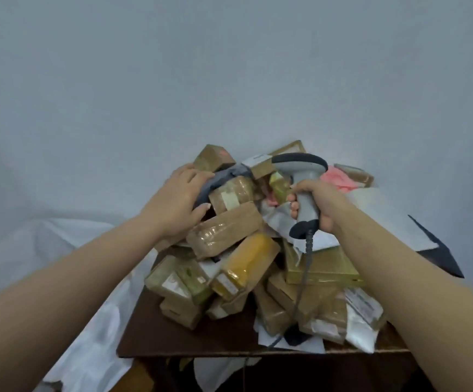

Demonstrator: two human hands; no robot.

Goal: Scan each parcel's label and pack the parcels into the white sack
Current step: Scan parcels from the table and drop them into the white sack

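Observation:
A heap of parcels, mostly brown taped boxes plus a yellow one and white mailers, covers a dark brown table. My left hand grips a grey soft parcel near the heap's top left. My right hand is closed around the handle of a grey barcode scanner, whose head points left over the heap; its cable hangs down across the parcels. The white sack lies crumpled at the left, below the table's edge.
A plain pale wall stands right behind the heap. A pink parcel and a large white mailer lie at the back right. The table's front edge is near me, with white paper hanging below it.

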